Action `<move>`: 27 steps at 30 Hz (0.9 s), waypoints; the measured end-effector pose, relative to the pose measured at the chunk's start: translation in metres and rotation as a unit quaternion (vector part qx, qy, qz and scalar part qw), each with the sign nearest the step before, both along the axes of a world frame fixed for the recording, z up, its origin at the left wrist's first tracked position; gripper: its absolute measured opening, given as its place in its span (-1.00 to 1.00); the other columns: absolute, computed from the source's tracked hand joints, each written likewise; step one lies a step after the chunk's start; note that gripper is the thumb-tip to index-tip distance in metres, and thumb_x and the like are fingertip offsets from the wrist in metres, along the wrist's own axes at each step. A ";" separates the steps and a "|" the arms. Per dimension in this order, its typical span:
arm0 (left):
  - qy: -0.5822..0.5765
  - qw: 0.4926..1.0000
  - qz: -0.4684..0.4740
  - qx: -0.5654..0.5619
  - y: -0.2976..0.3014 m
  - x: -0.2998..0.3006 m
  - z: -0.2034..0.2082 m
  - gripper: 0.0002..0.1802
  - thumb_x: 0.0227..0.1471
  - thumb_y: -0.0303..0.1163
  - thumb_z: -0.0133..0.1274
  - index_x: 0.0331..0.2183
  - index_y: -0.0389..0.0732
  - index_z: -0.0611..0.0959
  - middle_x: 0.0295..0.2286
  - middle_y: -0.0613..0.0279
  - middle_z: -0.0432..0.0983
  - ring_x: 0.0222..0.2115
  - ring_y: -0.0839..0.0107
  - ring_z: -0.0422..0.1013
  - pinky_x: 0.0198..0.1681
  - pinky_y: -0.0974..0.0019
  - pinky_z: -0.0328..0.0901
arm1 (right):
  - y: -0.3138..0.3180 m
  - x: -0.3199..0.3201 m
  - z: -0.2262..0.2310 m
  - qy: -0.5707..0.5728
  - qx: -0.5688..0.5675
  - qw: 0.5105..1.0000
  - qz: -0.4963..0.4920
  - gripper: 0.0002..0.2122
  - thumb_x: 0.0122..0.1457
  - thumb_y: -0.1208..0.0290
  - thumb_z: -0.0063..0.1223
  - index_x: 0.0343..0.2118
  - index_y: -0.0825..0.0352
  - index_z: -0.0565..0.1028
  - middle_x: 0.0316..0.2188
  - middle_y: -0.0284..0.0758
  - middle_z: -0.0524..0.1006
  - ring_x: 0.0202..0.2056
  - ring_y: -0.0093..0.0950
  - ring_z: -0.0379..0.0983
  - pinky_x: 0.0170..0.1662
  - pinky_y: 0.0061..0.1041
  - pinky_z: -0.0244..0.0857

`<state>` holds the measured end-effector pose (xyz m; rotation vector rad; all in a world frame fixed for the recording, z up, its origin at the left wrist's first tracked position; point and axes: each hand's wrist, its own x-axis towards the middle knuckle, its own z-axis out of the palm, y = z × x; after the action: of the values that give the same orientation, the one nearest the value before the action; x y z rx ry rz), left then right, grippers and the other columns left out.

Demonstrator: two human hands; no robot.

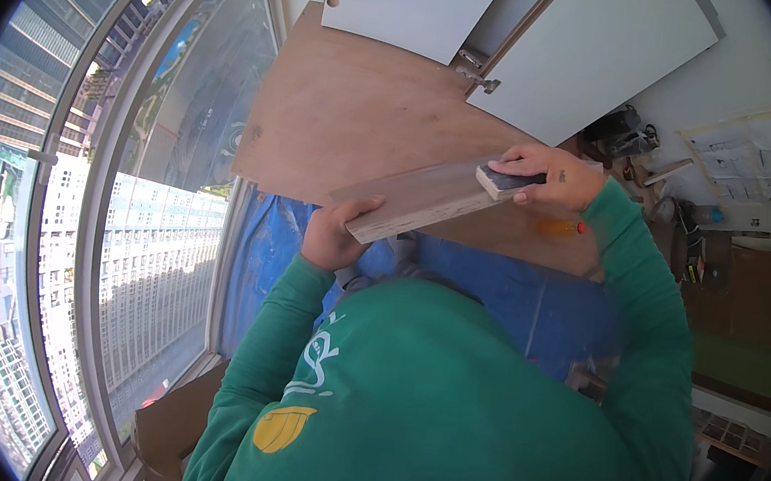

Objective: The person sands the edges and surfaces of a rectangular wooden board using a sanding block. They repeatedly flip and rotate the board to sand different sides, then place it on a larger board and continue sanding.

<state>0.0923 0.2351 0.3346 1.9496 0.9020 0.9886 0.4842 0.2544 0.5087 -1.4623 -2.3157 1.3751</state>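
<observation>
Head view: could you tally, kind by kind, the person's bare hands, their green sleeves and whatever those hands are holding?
Bare hands: 2 (left hand, right hand)
Green sleeves: 2 (left sleeve, right sleeve)
Held board: 1
Held block: 1
Total: 6

The head fisheye looks down from seemingly near.

Window [202, 94]: tall, left side, facing high-rises [153, 258]
Light: bright daylight
Floor cover [529, 303]: blue sheeting
Wall [750, 77]: white, bearing paper sheets [742, 154]

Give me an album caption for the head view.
Left hand grips a wooden board while right hand holds a dark-topped block against it, near blue sheeting.
</observation>
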 end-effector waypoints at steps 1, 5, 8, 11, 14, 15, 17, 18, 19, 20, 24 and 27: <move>-0.003 1.000 0.009 -0.005 0.007 0.001 -0.001 -0.58 -0.05 -0.41 0.34 -0.07 -0.15 0.72 -0.13 0.14 0.72 -0.14 0.08 0.65 -0.09 0.14 0.54 | 0.011 -0.044 -0.005 -0.029 0.021 0.999 0.016 -0.42 0.12 0.41 0.34 0.27 0.14 0.53 0.08 -0.23 0.54 0.11 -0.26 0.45 0.22 -0.33 0.29; -0.026 1.000 0.010 0.004 0.017 0.000 0.002 -0.59 -0.05 -0.38 0.35 -0.09 -0.11 0.73 -0.17 0.12 0.72 -0.17 0.07 0.65 -0.13 0.13 0.53 | 0.015 -0.184 -0.016 0.057 0.112 0.987 0.099 -0.48 0.17 0.36 0.30 0.25 0.16 0.54 0.04 -0.22 0.57 0.05 -0.21 0.49 0.16 -0.30 0.34; 0.002 0.999 0.011 -0.035 0.021 0.000 0.002 -0.59 -0.05 -0.35 0.36 -0.09 -0.09 0.73 -0.21 0.09 0.72 -0.20 0.05 0.65 -0.14 0.13 0.53 | 0.013 -0.179 -0.011 0.032 0.106 0.990 0.086 -0.48 0.18 0.39 0.28 0.26 0.18 0.53 0.03 -0.22 0.57 0.04 -0.23 0.49 0.16 -0.33 0.36; -0.005 0.998 0.033 -0.055 0.024 0.002 -0.002 -0.59 -0.05 -0.32 0.38 -0.09 -0.09 0.74 -0.25 0.08 0.72 -0.23 0.03 0.65 -0.15 0.12 0.53 | 0.017 -0.091 0.005 -0.009 0.034 0.999 -0.009 -0.44 0.17 0.47 0.28 0.28 0.20 0.50 0.08 -0.21 0.53 0.03 -0.32 0.50 0.14 -0.36 0.40; -0.026 0.998 0.037 -0.044 0.025 0.002 -0.006 -0.60 -0.01 -0.30 0.42 -0.10 -0.16 0.75 -0.23 0.08 0.73 -0.21 0.12 0.67 -0.14 0.18 0.53 | 0.014 -0.031 0.025 -0.018 -0.006 0.995 -0.098 -0.43 0.17 0.52 0.26 0.29 0.22 0.48 0.10 -0.24 0.50 0.00 -0.37 0.51 0.10 -0.38 0.42; -0.031 0.998 0.030 -0.044 0.026 0.001 -0.006 -0.60 0.01 -0.29 0.43 -0.10 -0.19 0.75 -0.22 0.08 0.74 -0.20 0.17 0.68 -0.13 0.21 0.53 | 0.014 -0.036 0.024 -0.030 0.025 0.996 -0.074 -0.43 0.17 0.53 0.26 0.29 0.23 0.49 0.09 -0.25 0.51 -0.01 -0.39 0.51 0.09 -0.39 0.42; -0.015 0.997 0.034 -0.073 0.029 0.001 -0.007 -0.59 -0.02 -0.29 0.40 -0.09 -0.14 0.75 -0.23 0.08 0.72 -0.21 0.09 0.66 -0.14 0.17 0.53 | 0.015 -0.075 0.022 -0.026 0.057 0.998 -0.028 -0.46 0.17 0.52 0.25 0.27 0.23 0.51 0.08 -0.25 0.52 -0.01 -0.36 0.52 0.07 -0.37 0.42; -0.014 0.995 0.029 -0.091 0.032 0.001 -0.007 -0.59 -0.04 -0.29 0.39 -0.09 -0.11 0.74 -0.24 0.08 0.71 -0.22 0.06 0.65 -0.15 0.14 0.53 | 0.020 -0.109 0.014 -0.011 0.060 0.998 -0.003 -0.47 0.17 0.50 0.26 0.26 0.23 0.52 0.08 -0.24 0.53 0.01 -0.32 0.52 0.07 -0.34 0.42; -0.021 0.999 0.034 -0.020 0.036 0.002 -0.007 -0.59 -0.03 -0.28 0.38 -0.09 -0.11 0.74 -0.25 0.08 0.71 -0.22 0.07 0.65 -0.15 0.15 0.52 | 0.026 -0.146 0.004 0.015 0.103 0.993 0.049 -0.49 0.18 0.46 0.26 0.24 0.23 0.53 0.07 -0.22 0.54 0.02 -0.29 0.52 0.07 -0.32 0.42; -0.034 0.998 0.032 0.049 0.040 0.003 -0.006 -0.59 -0.02 -0.27 0.38 -0.09 -0.12 0.75 -0.25 0.09 0.71 -0.22 0.09 0.65 -0.15 0.15 0.52 | 0.031 -0.179 -0.004 0.063 0.157 0.980 0.105 -0.50 0.18 0.42 0.27 0.23 0.23 0.54 0.05 -0.20 0.55 0.03 -0.25 0.52 0.07 -0.29 0.41; -0.105 0.993 0.019 0.046 0.043 0.005 0.000 -0.62 0.00 -0.22 0.38 -0.12 -0.12 0.76 -0.29 0.10 0.71 -0.24 0.14 0.65 -0.15 0.16 0.51 | 0.029 -0.196 -0.016 0.032 0.168 0.980 0.105 -0.50 0.18 0.40 0.27 0.23 0.24 0.54 0.05 -0.18 0.55 0.06 -0.21 0.49 0.12 -0.27 0.40; -0.014 0.989 0.035 -0.143 0.040 0.002 0.004 -0.63 -0.01 -0.17 0.41 -0.15 -0.11 0.78 -0.30 0.11 0.71 -0.24 0.16 0.65 -0.15 0.16 0.51 | 0.032 -0.102 0.004 0.030 0.036 0.998 -0.028 -0.48 0.18 0.48 0.25 0.25 0.23 0.52 0.09 -0.24 0.51 0.08 -0.33 0.48 0.16 -0.34 0.39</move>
<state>0.0939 0.2749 0.3382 1.6701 1.0416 0.8706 0.3826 0.2865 0.5130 -1.4332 -2.2448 1.2883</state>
